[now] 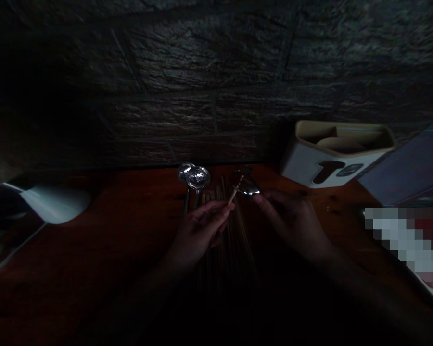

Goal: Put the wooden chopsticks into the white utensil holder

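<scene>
Stick (pixel 232 196): raised over the desk (pixel 130 230), between the hands; the left hand (pixel 205 223) pinches its lower end.
Stick's long axis: slants from the left fingertips up and rightward, toward the far edge.
Spoon (pixel 250 187): shiny metal, just right of the stick's upper end; the right hand (pixel 301 223) grasps it between thumb and fingers.
Stick to spoon: close together; whether touching, cannot tell.
Nearer hand: left for the stick, right for the spoon.
Chopsticks (pixel 242 226): on the desk, running toward the far edge, near ends lost in shadow.
Ladles (pixel 197 178): two, heads by the far edge, overlapping in view.
Holder (pixel 290 166): at the far right corner, near the wall.
Wall (pixel 187 62): rough blocks behind the far edge.
Room: very dim.
</scene>
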The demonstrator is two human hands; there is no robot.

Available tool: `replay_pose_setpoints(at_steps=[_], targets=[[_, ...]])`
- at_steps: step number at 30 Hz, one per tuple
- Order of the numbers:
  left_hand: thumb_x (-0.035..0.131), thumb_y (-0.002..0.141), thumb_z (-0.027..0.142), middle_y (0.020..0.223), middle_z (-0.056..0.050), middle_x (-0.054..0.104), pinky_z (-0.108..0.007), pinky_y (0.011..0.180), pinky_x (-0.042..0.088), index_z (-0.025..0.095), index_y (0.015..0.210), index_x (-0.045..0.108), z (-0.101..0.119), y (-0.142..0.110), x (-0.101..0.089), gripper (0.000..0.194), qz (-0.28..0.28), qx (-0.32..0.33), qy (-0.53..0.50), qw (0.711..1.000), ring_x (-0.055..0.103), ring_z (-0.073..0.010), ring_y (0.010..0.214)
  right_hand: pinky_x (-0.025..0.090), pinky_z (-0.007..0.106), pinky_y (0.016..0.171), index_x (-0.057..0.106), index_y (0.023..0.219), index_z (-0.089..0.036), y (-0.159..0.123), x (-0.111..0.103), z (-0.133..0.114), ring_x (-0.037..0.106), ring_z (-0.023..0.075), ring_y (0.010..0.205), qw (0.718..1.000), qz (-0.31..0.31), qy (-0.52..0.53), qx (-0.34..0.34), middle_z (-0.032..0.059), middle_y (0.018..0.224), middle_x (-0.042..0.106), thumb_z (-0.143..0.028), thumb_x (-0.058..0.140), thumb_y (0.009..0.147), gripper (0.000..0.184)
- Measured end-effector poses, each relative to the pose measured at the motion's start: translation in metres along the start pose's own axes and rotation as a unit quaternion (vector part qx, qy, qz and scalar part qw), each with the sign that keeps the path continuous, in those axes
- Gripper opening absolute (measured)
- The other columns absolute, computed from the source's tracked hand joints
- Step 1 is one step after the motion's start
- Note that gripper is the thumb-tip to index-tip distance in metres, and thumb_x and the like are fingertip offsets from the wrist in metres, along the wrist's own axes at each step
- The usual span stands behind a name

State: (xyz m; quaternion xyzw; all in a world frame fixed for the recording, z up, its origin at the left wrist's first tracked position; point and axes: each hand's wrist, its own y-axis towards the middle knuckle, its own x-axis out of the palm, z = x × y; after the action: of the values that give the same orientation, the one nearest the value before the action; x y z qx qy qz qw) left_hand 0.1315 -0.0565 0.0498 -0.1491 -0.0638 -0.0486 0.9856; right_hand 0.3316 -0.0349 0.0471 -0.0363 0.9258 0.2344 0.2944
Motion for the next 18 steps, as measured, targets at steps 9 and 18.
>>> replay_pose_setpoints(at_steps=[9, 18], targets=[[0.071, 0.079, 0.042, 0.063, 0.004, 0.051, -0.018, 0.046, 0.033, 0.024, 0.095, 0.073, -0.0022, -0.0006, 0.0006, 0.024, 0.005, 0.012, -0.007, 1.0, 0.046, -0.0081, 0.053, 0.046, 0.021, 0.054, 0.072, 0.09, -0.017, 0.001, -0.0008, -0.0005, 0.064, 0.011, 0.059, 1.0, 0.011, -0.01, -0.016, 0.0013, 0.074, 0.072, -0.033, 0.058, 0.093, 0.021], [0.072, 0.078, 0.041, 0.066, 0.002, 0.055, -0.018, 0.047, 0.035, 0.025, 0.094, 0.073, -0.0043, -0.001, 0.0005, 0.023, 0.004, 0.012, -0.011, 1.0, 0.048, -0.0079, 0.053, 0.046, 0.021, 0.056, 0.072, 0.091, -0.018, 0.0009, 0.0008, -0.0007, 0.065, 0.0114, 0.061, 0.999, 0.011, -0.018, -0.028, 0.0014, 0.077, 0.073, -0.032, 0.058, 0.093, 0.019]])
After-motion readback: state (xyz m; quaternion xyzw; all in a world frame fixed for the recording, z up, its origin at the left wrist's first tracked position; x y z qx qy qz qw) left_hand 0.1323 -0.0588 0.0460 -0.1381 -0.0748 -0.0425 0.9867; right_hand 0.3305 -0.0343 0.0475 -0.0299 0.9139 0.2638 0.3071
